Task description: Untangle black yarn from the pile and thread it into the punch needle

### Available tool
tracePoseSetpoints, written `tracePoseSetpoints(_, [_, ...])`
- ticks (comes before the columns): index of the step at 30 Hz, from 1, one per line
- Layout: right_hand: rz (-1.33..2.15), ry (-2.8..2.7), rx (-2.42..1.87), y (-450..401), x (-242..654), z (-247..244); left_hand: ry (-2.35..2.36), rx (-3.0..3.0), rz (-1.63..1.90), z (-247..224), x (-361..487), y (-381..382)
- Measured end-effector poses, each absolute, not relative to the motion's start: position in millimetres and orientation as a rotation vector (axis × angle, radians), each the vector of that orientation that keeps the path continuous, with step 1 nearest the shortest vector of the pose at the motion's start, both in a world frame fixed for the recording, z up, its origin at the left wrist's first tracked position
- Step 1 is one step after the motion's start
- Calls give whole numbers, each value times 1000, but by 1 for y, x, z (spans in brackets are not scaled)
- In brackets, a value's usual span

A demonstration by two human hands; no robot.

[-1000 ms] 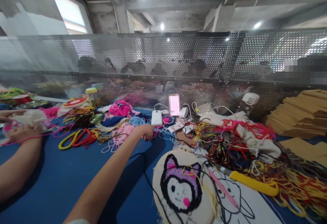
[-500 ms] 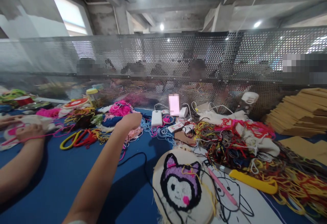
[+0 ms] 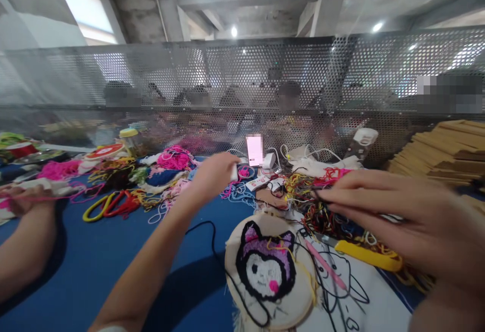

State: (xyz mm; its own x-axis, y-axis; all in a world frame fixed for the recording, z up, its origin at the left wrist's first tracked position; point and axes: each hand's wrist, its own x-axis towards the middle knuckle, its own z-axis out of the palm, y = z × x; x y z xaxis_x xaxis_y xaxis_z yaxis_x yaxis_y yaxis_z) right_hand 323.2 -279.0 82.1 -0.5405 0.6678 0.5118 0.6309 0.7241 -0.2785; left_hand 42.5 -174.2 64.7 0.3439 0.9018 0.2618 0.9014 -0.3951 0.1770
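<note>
Embroidered hoop (image 3: pixel 265 274) lies flat on the blue table (image 3: pixel 91 251), between the person's two forearms; judged light, its ring stiff and its cloth soft and flexible, best held by the rim so as not to drag the stitched loops or the loose black thread (image 3: pixel 212 241) across it. White box (image 3: pixel 235 173) sits just beside the left fingertips, mostly hidden by them; probably rigid and smooth, with its long sides the likely place to grip. Tangled yarn (image 3: pixel 299 183) lies near the right fingertips; judged light, limp and prone to snag, so a single strand would need a fine pinch. Left hand (image 3: pixel 214 173): arm stretched forward, back of hand up, fingers bent down; cannot tell whether it grasps the box or only covers it. Right hand (image 3: pixel 394 210): raised over the yarn, blurred, fingers extended and close together, pointing inward; cannot tell whether a strand is pinched. Farther out: pink pen-like tool (image 3: pixel 326 266) and yellow-handled cutter (image 3: pixel 367 255) right of the hoop, red-handled scissors (image 3: pixel 122 205) to the left, then a co-worker's hand (image 3: pixel 32 200) beside pink yarn
</note>
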Motion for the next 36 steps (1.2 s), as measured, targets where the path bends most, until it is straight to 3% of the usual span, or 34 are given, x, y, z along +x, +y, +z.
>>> tracePoseSetpoints(3, [88,-2394,-1049,-257,309,78,1149,2631,491,42,81,-182])
tracePoseSetpoints(5, [124,-2407,-1139,-241,301,73,1046,2620,481,33,92,-186])
tracePoseSetpoints(18, [463,-2374,-1141,-211,292,57,1030,2613,524,36,82,-186])
tracePoseSetpoints(26, [271,-2325,-1236,-208,289,55,1164,2566,636,38,80,-185])
tracePoseSetpoints(36, [356,-2373,-1057,-205,275,45,1024,2550,620,37,84,-186])
